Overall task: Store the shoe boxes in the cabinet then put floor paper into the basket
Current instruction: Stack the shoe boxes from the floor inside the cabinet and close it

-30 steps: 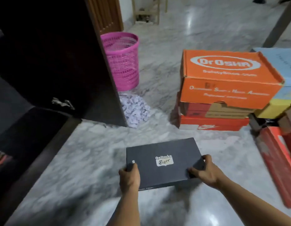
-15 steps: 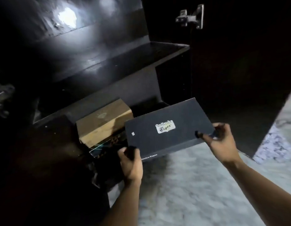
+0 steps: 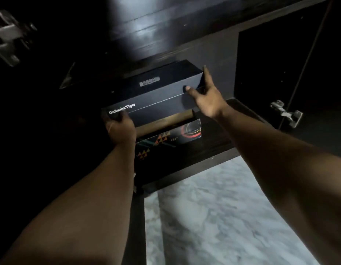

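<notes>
Left hand [image 3: 121, 129] grips the near left corner of the black rectangular cardboard shoe box [image 3: 158, 96]. Right hand [image 3: 206, 98] spread wide, thumb and fingers touching the box's right end.

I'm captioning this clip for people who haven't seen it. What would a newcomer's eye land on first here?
First, the black Onitsuka Tiger shoe box at the centre, going into the dark cabinet on top of a brown box and a patterned box. The left hand grips its near left corner, and the right hand is spread open on its right end. Lower right, the pale marble floor stands out brightly.
</notes>
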### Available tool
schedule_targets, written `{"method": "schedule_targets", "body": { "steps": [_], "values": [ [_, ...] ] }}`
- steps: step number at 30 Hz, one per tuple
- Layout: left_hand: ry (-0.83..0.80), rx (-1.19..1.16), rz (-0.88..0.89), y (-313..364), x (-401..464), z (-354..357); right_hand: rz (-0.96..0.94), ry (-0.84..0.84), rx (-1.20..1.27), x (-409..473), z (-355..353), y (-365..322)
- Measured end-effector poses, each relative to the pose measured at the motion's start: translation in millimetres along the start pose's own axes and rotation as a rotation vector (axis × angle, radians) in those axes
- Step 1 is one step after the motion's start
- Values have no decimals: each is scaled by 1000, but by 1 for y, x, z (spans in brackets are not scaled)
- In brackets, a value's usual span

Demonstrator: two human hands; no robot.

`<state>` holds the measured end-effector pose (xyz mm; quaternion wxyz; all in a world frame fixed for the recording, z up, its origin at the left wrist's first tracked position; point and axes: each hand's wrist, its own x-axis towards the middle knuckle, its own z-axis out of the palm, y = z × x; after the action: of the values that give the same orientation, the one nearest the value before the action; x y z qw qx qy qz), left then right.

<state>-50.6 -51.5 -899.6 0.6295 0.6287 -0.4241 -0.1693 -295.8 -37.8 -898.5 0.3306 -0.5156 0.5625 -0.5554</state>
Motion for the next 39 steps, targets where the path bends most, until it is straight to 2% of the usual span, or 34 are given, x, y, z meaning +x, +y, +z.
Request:
{"method": "schedule_targets", "body": {
  "steps": [2,4,6,10,12,15,17,20,22,26,33,39],
  "values": [
    [24,5,-36,4,2,13,28,-89,-66,13,5,3],
    [1,-34,-48,14,0,25,87,-123,-96,26,6,3],
    [-31,42,-90,22,-4,37,128,-132,-99,36,10,-4],
    [-139,-22,-346,35,-2,58,151,-159,-153,44,27,-9],
    [-198,35,-333,36,-12,58,211,-171,-183,33,28,-3],
    [-278,152,-204,21,-44,47,273,-123,-317,-8,7,16],
    [-421,264,-143,9,-76,48,331,-49,-406,-43,-14,42],
    [-704,438,-154,-4,-133,54,483,-3,-456,-107,-56,85],
    [-887,467,-162,-3,-182,58,573,20,-513,-158,-95,104],
    [-1216,420,-292,29,-284,56,792,82,-659,-264,-177,109],
    [-1636,376,-210,98,-469,38,980,422,-776,-447,-333,66],
    [-1998,296,-63,159,-634,-4,1072,721,-857,-600,-427,-3]
  ]
}}
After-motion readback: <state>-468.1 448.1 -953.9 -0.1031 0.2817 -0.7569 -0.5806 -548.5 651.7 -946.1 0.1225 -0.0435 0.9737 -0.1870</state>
